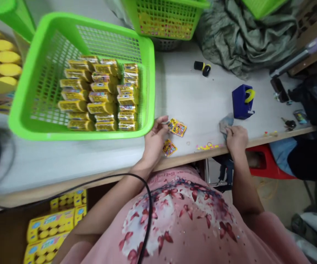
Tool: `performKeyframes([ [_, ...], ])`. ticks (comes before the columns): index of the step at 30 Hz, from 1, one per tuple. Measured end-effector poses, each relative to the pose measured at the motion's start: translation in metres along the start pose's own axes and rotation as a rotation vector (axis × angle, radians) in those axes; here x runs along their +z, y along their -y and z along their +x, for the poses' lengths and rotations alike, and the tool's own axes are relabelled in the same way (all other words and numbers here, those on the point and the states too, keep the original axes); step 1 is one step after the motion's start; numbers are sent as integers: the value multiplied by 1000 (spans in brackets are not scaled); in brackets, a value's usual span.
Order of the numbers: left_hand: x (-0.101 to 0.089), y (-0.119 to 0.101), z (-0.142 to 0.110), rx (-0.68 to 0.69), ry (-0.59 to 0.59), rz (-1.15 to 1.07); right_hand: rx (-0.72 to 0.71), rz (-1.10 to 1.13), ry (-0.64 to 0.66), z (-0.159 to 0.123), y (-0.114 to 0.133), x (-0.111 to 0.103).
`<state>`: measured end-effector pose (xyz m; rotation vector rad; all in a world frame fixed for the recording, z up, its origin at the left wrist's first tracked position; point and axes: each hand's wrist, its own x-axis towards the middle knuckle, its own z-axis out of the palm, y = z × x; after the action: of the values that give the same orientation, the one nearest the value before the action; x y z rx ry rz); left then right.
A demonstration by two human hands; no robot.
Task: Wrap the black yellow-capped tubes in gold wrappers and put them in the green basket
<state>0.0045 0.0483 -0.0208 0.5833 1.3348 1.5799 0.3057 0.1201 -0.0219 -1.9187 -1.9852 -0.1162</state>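
Observation:
My left hand (155, 138) rests on the table by the front right corner of a green basket (92, 136). Its fingers are loosely bent and apart, with the tips beside a small yellow printed packet (177, 127). A second yellow packet (170, 147) lies nearer the table edge, just right of the wrist. On the right, my right hand (237, 138) pinches a crumpled grey cloth (226, 123) against the tabletop. Inside the basket stand rows of wrapped yellow packs (102, 97). Tiny yellow and pink bits (208, 146) are scattered along the edge between my hands.
A blue tape dispenser (241, 102) with yellow tape stands behind my right hand. A black and yellow object (202, 68) lies farther back. Another green basket (169, 18) and a grey-green cloth heap (246, 36) are behind. A black cable (114, 176) crosses my left forearm.

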Motion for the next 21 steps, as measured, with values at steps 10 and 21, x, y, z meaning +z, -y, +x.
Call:
performKeyframes([
  [10, -8, 8, 12, -8, -59, 45, -719, 406, 228, -54, 137, -14],
  [21, -3, -13, -11, 305, 179, 447, -747, 410, 55, -45, 129, -14],
])
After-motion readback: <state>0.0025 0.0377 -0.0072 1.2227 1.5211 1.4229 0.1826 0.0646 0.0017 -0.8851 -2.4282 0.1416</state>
